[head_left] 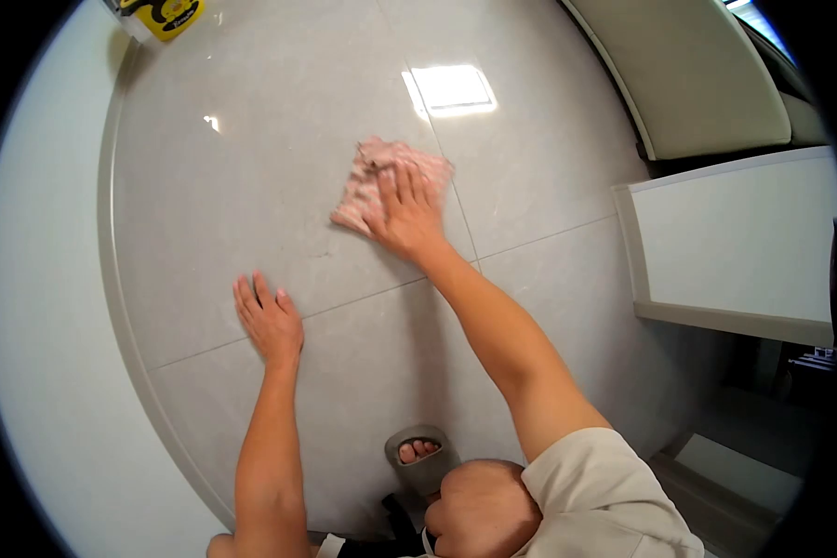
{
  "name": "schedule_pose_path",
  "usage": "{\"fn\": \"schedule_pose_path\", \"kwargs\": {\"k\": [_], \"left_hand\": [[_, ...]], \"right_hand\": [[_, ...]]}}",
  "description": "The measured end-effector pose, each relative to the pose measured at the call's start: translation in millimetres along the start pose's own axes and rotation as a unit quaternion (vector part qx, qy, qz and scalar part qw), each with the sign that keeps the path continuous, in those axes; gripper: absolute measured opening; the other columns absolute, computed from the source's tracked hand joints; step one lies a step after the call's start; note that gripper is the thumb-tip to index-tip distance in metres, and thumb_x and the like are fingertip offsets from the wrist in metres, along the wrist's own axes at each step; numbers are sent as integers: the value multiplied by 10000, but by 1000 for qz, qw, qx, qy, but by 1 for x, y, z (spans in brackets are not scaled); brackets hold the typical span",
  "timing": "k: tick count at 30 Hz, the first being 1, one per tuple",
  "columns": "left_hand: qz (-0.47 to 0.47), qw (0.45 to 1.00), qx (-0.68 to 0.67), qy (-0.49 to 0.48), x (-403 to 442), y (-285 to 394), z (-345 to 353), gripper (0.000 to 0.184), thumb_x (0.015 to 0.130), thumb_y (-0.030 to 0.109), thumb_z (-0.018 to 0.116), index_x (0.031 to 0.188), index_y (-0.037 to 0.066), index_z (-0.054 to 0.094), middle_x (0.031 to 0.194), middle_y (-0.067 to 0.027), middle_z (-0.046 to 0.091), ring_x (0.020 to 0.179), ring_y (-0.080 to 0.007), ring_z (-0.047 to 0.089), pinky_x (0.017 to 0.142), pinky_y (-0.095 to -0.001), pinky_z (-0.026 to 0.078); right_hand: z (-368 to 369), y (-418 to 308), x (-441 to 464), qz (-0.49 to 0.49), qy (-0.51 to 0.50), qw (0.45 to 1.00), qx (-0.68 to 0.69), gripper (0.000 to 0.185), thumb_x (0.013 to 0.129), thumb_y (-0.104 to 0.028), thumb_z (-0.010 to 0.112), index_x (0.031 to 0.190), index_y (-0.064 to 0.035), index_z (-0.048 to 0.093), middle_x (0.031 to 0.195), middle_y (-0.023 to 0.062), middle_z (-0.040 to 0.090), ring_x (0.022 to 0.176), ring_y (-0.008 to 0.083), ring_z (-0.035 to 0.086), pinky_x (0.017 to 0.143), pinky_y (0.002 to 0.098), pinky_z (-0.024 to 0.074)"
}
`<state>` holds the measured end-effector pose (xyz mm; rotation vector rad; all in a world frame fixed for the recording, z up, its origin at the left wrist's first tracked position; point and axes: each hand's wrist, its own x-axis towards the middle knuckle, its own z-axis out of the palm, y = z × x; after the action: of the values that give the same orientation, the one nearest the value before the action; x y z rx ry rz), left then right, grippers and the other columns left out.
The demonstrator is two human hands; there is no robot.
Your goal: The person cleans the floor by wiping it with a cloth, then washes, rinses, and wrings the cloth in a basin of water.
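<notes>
A pink and white patterned cleaning cloth (353, 206) lies spread and slightly rumpled on the grey tiled floor (251, 186). My right hand (409, 214) rests on top of it, palm down, fingers stretched out flat across the fabric. The part of the cloth beneath the palm is hidden. To the lower left, my left hand (272, 321) leans flat on the bare tile with its fingers apart, holding nothing.
A white wall with a baseboard (112, 232) runs along the left. At the top left stands a yellow and black container (166, 14). A beige upholstered seat (688, 74) and a white panel (735, 242) border the right. My slippered foot (420, 456) is below.
</notes>
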<state>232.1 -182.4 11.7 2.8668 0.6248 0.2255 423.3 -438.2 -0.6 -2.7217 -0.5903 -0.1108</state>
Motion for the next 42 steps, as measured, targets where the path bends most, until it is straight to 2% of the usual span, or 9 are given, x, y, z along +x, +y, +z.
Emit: {"fn": "schedule_pose_path", "kwargs": {"k": [6, 13, 17, 19, 22, 25, 26, 35, 42], "left_hand": [[-8, 1000, 18, -5, 0, 0, 5, 591, 1076, 276, 540, 1596, 18, 428, 1691, -225, 334, 1595, -394, 264, 1307, -525, 230], [5, 1000, 10, -20, 3, -6, 1, 580, 1088, 278, 527, 1594, 9, 433, 1681, -236, 340, 1590, -404, 268, 1301, -530, 235], [13, 1000, -5, -6, 1, -6, 0, 567, 1096, 276, 521, 1589, 9, 439, 1672, -240, 347, 1580, -409, 282, 1295, -529, 251], [13, 1000, -13, -7, 1, -3, -3, 561, 1101, 275, 516, 1590, 10, 439, 1673, -239, 346, 1578, -410, 282, 1293, -530, 256], [15, 998, -46, -28, -1, -10, -6, 559, 1107, 263, 506, 1595, 1, 431, 1683, -247, 333, 1588, -411, 266, 1304, -537, 234], [25, 997, -64, -30, 0, -15, -9, 552, 1109, 251, 502, 1592, -6, 431, 1682, -254, 334, 1591, -415, 262, 1310, -536, 223], [29, 997, -65, -27, 0, -16, -8, 549, 1110, 248, 502, 1590, -7, 433, 1679, -255, 338, 1590, -417, 264, 1310, -533, 223], [10, 996, -66, -65, 9, -14, -24, 483, 1085, 177, 535, 1533, -3, 509, 1655, -205, 408, 1553, -394, 355, 1262, -519, 325], [97, 993, -67, -25, 8, -51, -19, 469, 1062, 90, 541, 1519, -9, 521, 1613, -184, 479, 1524, -375, 416, 1252, -503, 359]], "right_hand": [[-35, 59, -72, 148, 28, 979, -134, 837, 1028, -593, 517, 1650, -54, 363, 1725, 279, 276, 1622, 443, 197, 1310, 577, 139], [-7, 36, 39, 64, -13, 996, -67, 812, 1062, -563, 466, 1672, -47, 318, 1735, 300, 228, 1613, 468, 198, 1299, 578, 153], [-18, 27, -68, 99, 0, 990, -99, 794, 1040, -528, 531, 1635, -29, 366, 1716, 299, 267, 1595, 478, 218, 1261, 615, 197], [-30, 7, -123, 89, -28, 993, -78, 733, 1022, -474, 588, 1627, -98, 415, 1699, 316, 282, 1569, 496, 252, 1220, 636, 244], [-99, -29, -137, 19, -149, 984, -95, 650, 1007, -422, 630, 1603, -203, 487, 1694, 249, 349, 1558, 454, 310, 1211, 585, 296], [-79, 10, -118, -228, -54, 971, -57, 568, 1008, -376, 650, 1559, -281, 552, 1675, 142, 429, 1547, 385, 372, 1204, 536, 329], [-67, 17, -105, -261, -102, 960, -18, 512, 1029, -356, 625, 1533, -275, 585, 1659, 57, 472, 1536, 329, 410, 1213, 508, 338], [11, -14, 83, -201, -28, 978, -48, 534, 1079, -381, 532, 1600, -265, 509, 1711, 84, 394, 1589, 334, 319, 1275, 539, 247], [-42, 3, -53, -306, -124, 944, 5, 524, 1047, -380, 595, 1568, -347, 548, 1711, 75, 397, 1608, 347, 290, 1268, 646, 175]]}}
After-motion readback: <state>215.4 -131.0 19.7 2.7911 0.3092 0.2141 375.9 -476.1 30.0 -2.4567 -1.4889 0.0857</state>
